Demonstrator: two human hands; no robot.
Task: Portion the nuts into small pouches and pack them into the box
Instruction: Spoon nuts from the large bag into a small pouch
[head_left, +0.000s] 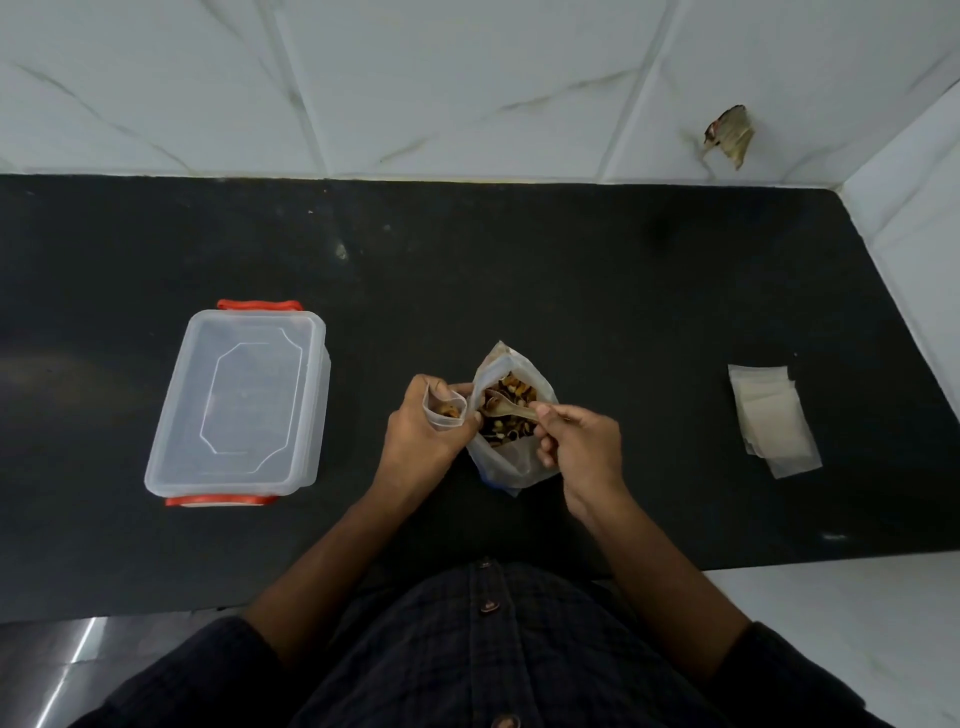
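The big bag of nuts (511, 431) stands open on the black counter (623, 312). Just left of it, the left hand (426, 431) grips a small pouch (445, 410) holding a few nuts. Just right of it, the right hand (582, 441) pinches a spoon (511, 410) dipped into the bag. Well left of the bag sits the lidded box (239, 400). Well right lie flat pouches (774, 418).

box (239, 400) left, nut bag (511, 415) centre, pouches (774, 418) right
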